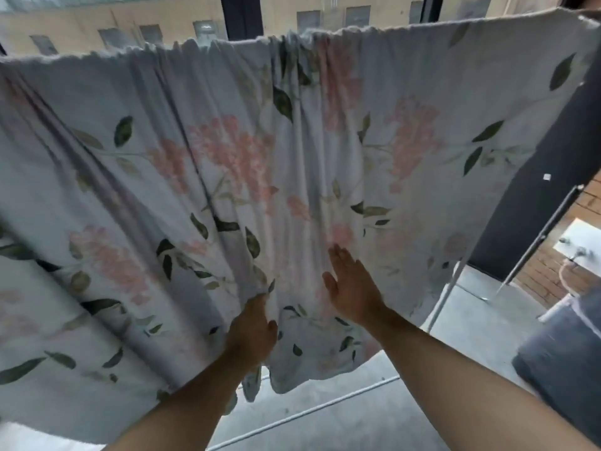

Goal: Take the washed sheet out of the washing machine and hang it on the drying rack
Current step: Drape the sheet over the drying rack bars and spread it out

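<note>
White sheet (227,141) gripped by left fingers (259,301), touching straight right fingers (342,259).

Floor was plain grey concrete (471,323), with daylight coming in past a dark window frame (242,14). Tan building (81,24) sat across the way. Off right were a dark wall panel (559,151), a brick wall (540,278) and a white sink-looking thing (582,237).

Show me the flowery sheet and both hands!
sheet (227,151), head view, on a pink flower print.
left hand (252,323), head view, on its back.
right hand (349,284), head view, on its back.
</note>
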